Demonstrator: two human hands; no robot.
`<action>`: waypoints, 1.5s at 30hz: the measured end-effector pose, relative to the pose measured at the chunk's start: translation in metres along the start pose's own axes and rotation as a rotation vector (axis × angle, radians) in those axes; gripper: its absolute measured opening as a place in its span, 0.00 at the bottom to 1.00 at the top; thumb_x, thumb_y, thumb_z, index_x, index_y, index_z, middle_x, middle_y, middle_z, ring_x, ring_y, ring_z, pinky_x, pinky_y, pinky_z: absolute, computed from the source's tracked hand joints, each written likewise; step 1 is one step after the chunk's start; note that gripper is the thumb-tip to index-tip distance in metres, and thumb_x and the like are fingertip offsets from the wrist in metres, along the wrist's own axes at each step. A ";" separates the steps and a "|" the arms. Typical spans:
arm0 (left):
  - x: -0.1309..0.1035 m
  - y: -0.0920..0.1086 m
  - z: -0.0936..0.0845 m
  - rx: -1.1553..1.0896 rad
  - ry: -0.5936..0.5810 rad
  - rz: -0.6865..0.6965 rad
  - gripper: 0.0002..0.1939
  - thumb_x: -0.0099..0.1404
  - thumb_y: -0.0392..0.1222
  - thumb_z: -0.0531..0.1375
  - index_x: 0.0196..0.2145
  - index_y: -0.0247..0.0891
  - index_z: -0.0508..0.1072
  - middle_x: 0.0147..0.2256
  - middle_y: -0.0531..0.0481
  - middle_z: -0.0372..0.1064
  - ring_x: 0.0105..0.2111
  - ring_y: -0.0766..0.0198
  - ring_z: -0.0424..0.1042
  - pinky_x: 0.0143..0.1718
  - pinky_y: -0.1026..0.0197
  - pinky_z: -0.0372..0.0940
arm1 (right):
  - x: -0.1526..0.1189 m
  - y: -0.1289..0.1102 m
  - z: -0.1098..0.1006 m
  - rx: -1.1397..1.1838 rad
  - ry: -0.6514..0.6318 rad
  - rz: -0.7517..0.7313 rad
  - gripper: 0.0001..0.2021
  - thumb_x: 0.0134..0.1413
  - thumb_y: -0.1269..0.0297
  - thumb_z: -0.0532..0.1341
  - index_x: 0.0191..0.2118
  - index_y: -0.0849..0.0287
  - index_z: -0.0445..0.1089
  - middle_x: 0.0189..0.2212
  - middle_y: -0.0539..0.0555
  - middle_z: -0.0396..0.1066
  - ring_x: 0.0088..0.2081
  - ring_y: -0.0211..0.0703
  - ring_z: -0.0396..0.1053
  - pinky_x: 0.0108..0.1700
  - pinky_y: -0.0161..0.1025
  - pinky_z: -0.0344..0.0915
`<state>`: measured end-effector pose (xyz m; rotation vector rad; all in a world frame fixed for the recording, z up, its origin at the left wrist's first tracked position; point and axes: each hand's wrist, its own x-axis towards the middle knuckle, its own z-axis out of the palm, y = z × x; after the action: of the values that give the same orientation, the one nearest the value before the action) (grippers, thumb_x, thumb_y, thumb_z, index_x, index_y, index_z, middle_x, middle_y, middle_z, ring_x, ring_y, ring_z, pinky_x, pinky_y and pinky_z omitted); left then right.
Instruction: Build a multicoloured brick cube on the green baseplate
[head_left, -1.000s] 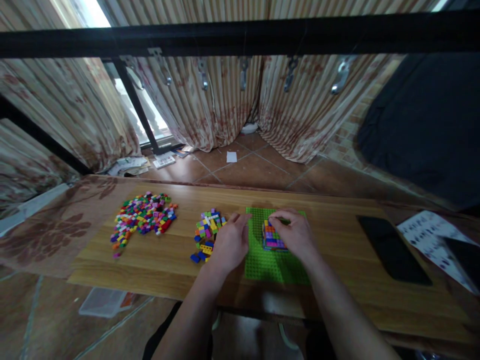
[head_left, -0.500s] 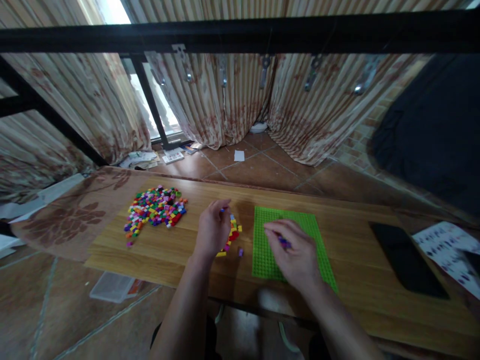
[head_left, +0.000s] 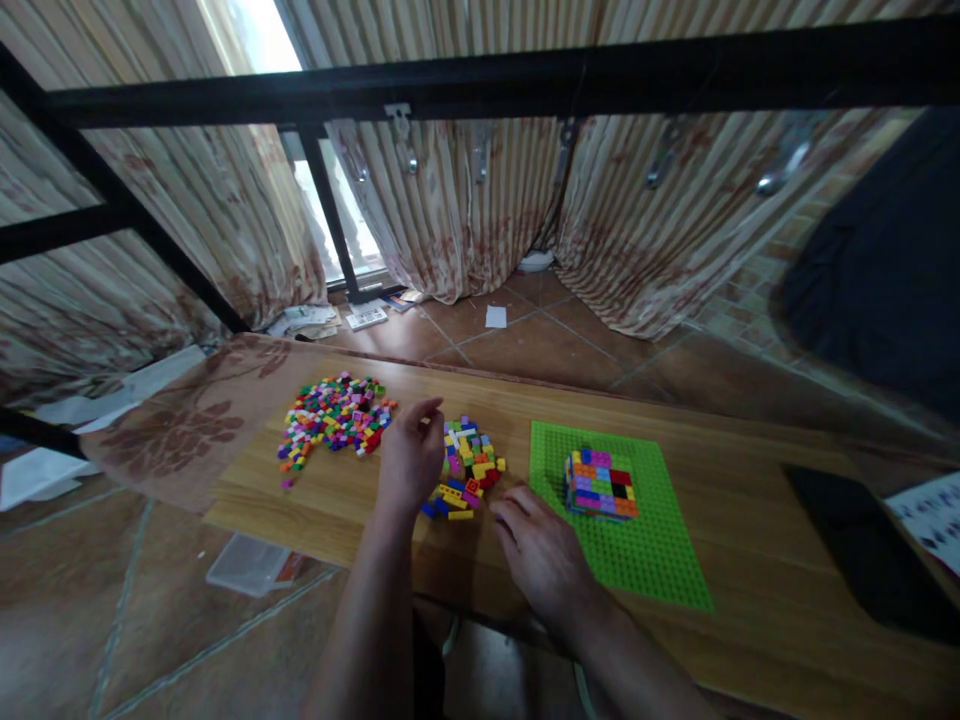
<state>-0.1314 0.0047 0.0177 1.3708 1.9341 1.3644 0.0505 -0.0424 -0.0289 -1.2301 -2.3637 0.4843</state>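
Note:
My left hand point(head_left: 411, 458) hovers at the left edge of a small heap of building bricks point(head_left: 469, 455), fingers curled together. Anything held in it is hidden from view. My right hand point(head_left: 541, 550) is low beside that heap's front right corner, thumb and fingertips pinched together near the table. What they pinch, if anything, cannot be made out. To its right lies a green baseplate point(head_left: 667, 540). A block of stacked multicoloured bricks point(head_left: 600, 485) stands on the plate, with purple, blue, red, orange and black pieces showing.
A larger pile of mixed small bricks point(head_left: 337, 415) spreads over the left of the wooden table point(head_left: 330, 500). A black flat panel point(head_left: 862, 550) and a printed sheet point(head_left: 930, 520) lie at the right. A dark metal bar point(head_left: 480, 85) crosses above. On the floor is a clear plastic box point(head_left: 247, 565).
My right hand has moved left off the baseplate to the small heap, uncovering the brick block. A purple brick seen earlier beside the heap is now hidden. The view has swung slightly left.

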 end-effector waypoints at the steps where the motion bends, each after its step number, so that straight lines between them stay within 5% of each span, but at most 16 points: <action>1: 0.001 -0.001 -0.003 -0.003 0.011 -0.017 0.17 0.61 0.39 0.56 0.45 0.31 0.76 0.33 0.46 0.74 0.26 0.67 0.69 0.29 0.66 0.63 | 0.001 0.001 0.001 -0.003 0.009 -0.003 0.09 0.57 0.77 0.56 0.35 0.57 0.70 0.37 0.56 0.70 0.40 0.47 0.69 0.44 0.44 0.67; 13: 0.010 -0.017 -0.031 -0.105 0.183 -0.167 0.20 0.58 0.44 0.59 0.45 0.31 0.76 0.30 0.48 0.74 0.25 0.67 0.67 0.28 0.65 0.63 | 0.017 -0.003 0.006 0.060 0.113 0.024 0.05 0.58 0.71 0.59 0.38 0.55 0.69 0.35 0.53 0.71 0.39 0.48 0.69 0.42 0.44 0.65; 15: 0.009 -0.020 -0.036 -0.037 0.126 -0.188 0.17 0.58 0.43 0.58 0.42 0.32 0.77 0.30 0.48 0.74 0.25 0.66 0.68 0.28 0.65 0.62 | 0.020 -0.005 0.008 0.093 0.132 0.020 0.04 0.59 0.69 0.58 0.39 0.55 0.69 0.35 0.53 0.71 0.39 0.47 0.69 0.41 0.43 0.65; 21: -0.002 -0.022 -0.044 0.406 -0.356 -0.233 0.10 0.56 0.44 0.61 0.24 0.36 0.77 0.22 0.50 0.71 0.24 0.64 0.68 0.25 0.65 0.55 | 0.024 -0.006 0.014 0.171 0.152 0.013 0.06 0.61 0.68 0.56 0.40 0.55 0.70 0.38 0.54 0.71 0.40 0.45 0.70 0.42 0.41 0.66; 38: -0.011 -0.010 -0.019 0.778 -0.396 -0.141 0.09 0.56 0.40 0.57 0.32 0.38 0.76 0.31 0.43 0.76 0.37 0.55 0.74 0.34 0.61 0.62 | 0.022 -0.009 0.006 0.234 0.229 -0.001 0.09 0.61 0.70 0.55 0.37 0.54 0.72 0.37 0.53 0.72 0.39 0.43 0.70 0.43 0.39 0.67; 45: -0.006 -0.008 -0.018 0.418 -0.372 -0.142 0.07 0.55 0.39 0.57 0.29 0.35 0.74 0.27 0.46 0.75 0.29 0.61 0.72 0.29 0.64 0.62 | 0.017 -0.008 -0.008 0.293 0.301 -0.014 0.10 0.63 0.70 0.53 0.39 0.54 0.72 0.37 0.53 0.73 0.39 0.42 0.71 0.43 0.39 0.68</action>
<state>-0.1463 -0.0093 0.0171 1.5033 2.0710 0.6017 0.0406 -0.0315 -0.0148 -1.0679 -1.9679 0.5740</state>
